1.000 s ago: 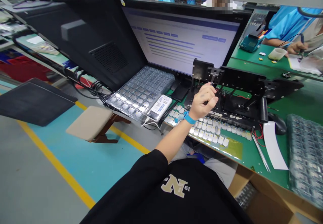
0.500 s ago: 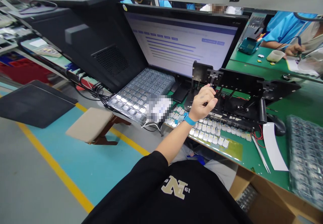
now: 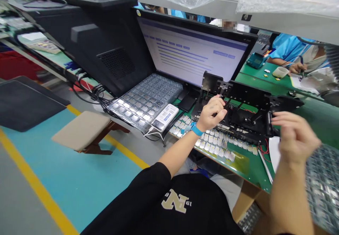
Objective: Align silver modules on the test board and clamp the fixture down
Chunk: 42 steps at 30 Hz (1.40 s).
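Right hand (image 3: 295, 136) entered view, fingers half-open, empty, by black jig (image 3: 251, 95); left fingers (image 3: 218, 104) curled at jig, grip unclear.

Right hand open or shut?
Open: the right hand is raised beside the black metal fixture, fingers loosely curled and apart, slightly blurred, nothing visible in it.

A black metal fixture (image 3: 243, 95) stands between the left hand (image 3: 212, 114) and right hand (image 3: 295, 136), blocking direct passage.
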Available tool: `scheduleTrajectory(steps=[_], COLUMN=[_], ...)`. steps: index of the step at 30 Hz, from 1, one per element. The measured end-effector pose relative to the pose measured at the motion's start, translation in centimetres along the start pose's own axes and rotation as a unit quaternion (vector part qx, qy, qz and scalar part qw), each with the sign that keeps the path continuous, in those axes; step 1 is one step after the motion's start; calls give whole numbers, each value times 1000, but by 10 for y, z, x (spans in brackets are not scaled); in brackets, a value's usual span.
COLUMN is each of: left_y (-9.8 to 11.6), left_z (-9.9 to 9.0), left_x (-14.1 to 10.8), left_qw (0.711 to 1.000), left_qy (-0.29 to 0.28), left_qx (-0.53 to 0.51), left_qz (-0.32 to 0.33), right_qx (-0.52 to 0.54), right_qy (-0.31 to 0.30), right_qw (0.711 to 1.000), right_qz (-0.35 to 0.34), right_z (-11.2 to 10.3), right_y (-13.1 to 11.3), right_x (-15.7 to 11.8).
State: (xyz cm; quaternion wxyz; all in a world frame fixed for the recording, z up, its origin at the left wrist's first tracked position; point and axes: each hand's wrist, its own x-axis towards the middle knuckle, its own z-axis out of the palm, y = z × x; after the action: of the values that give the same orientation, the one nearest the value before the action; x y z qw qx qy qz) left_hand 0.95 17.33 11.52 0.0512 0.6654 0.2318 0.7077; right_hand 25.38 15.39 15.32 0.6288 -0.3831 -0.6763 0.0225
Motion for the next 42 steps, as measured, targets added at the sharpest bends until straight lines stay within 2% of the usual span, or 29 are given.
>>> scheduleTrajectory(steps=[2, 3, 6, 10, 24, 36, 42], left_y=[0, 0, -1, -2, -2, -1, 0], left_z=[0, 0, 1, 2, 1, 0, 2], left_x=[0, 0, 0, -1, -2, -2, -3], left_qw=[1000, 1000, 1000, 1000, 1000, 999, 1000], left_qy=[2, 3, 9, 13, 10, -5, 7], left_qx=[2, 1, -1, -7, 19, 26, 16], left_qz=[2, 3, 5, 4, -4, -28, -10], right_qx=[89, 122, 158, 187, 205, 187, 194], right_qy=[-33, -19, 78, 154, 209, 188, 185], right_qw=[995, 992, 983, 969, 955, 964, 963], right_qz=[-31, -37, -40, -46, -43, -24, -25], right_z=[15, 24, 45, 59, 69, 65, 64], right_y=[11, 15, 20, 19, 15, 16, 16], right_x=[-8, -14, -26, -29, -26, -29, -29])
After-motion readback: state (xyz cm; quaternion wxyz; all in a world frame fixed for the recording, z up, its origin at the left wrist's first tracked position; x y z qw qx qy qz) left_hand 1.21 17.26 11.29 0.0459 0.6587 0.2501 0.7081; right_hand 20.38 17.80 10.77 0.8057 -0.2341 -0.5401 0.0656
